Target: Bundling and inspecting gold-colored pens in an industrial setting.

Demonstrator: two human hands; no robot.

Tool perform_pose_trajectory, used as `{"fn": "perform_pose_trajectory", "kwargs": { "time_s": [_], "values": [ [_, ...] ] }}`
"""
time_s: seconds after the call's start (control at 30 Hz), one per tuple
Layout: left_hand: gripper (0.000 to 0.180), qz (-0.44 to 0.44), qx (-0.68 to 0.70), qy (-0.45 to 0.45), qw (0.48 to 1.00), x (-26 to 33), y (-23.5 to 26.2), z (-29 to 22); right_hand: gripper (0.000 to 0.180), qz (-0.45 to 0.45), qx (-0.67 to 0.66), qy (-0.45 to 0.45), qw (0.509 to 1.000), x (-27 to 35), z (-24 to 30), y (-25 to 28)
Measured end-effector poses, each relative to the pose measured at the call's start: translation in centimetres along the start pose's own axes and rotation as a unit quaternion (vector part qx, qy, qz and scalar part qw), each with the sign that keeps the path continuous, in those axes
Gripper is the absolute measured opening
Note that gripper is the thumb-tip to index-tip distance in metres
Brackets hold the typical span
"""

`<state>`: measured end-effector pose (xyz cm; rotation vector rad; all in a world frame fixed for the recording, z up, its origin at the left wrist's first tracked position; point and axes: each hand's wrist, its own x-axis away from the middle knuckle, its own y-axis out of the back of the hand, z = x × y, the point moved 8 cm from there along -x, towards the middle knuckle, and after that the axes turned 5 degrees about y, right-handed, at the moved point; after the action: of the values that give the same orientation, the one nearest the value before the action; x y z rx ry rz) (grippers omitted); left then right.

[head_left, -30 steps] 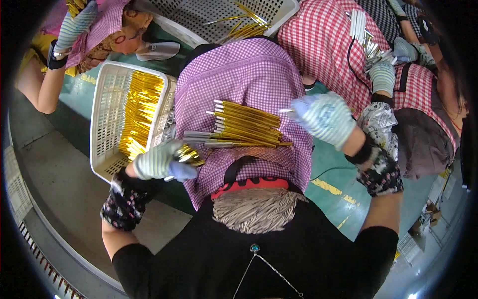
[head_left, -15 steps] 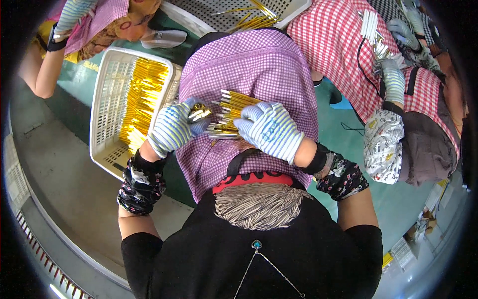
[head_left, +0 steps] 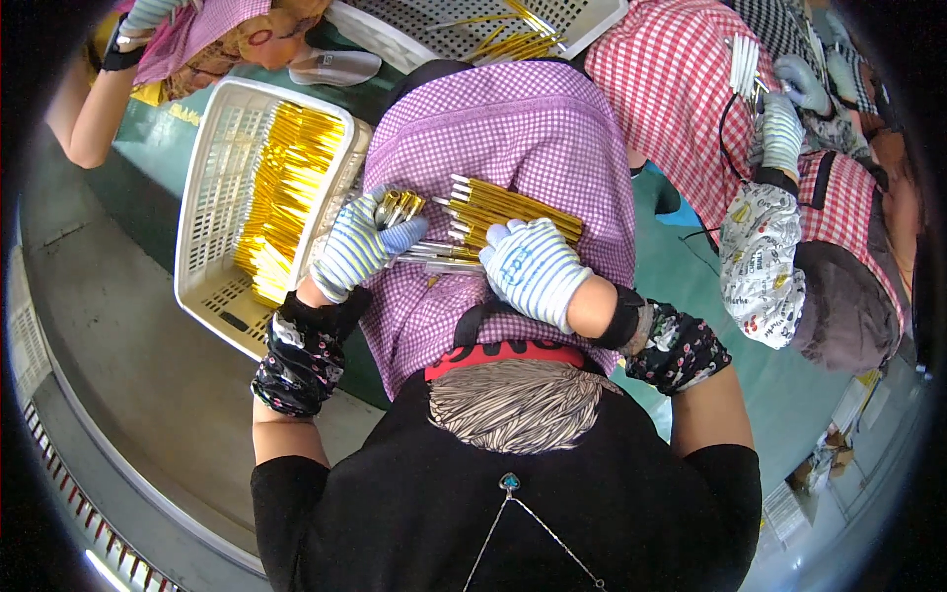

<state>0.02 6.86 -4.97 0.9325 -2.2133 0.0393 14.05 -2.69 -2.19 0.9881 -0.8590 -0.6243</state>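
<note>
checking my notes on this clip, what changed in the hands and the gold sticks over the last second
The right hand swung in from far out on the right and now lies on the bundle of gold sticks in the lap. The left hand rose from low left to meet it, holding a small cluster of sticks upright. The white basket of gold sticks stayed put.

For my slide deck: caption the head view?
Gloved left hand and right hand sort gold rods on a checked apron.

Single head-worn fisheye view, looking steeply down, close over lap (head_left: 513, 128); rim bends.
</note>
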Motion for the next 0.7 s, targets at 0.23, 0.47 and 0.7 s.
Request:
{"fn": "perform_pose_trajectory", "kwargs": {
  "time_s": [0.23, 0.47, 0.7],
  "values": [
    [0.031, 0.027, 0.08, -0.131, 0.988, 3.9, 0.2, -4.5, 0.022, -0.134, -0.197, 0.001, 0.971, 3.2, 0.1, 4.0],
    [0.031, -0.157, -0.253, -0.373, 0.879, 8.0, 0.9, -13.3, 0.031, -0.075, -0.349, 0.099, 0.929, 0.9, -1.2, -1.2],
    [0.02, -0.017, -0.426, -0.577, 0.696, 8.4, -5.6, -14.0, 0.031, -0.103, -0.649, 0.112, 0.745, -0.7, -3.3, -3.4]
  ]
}}
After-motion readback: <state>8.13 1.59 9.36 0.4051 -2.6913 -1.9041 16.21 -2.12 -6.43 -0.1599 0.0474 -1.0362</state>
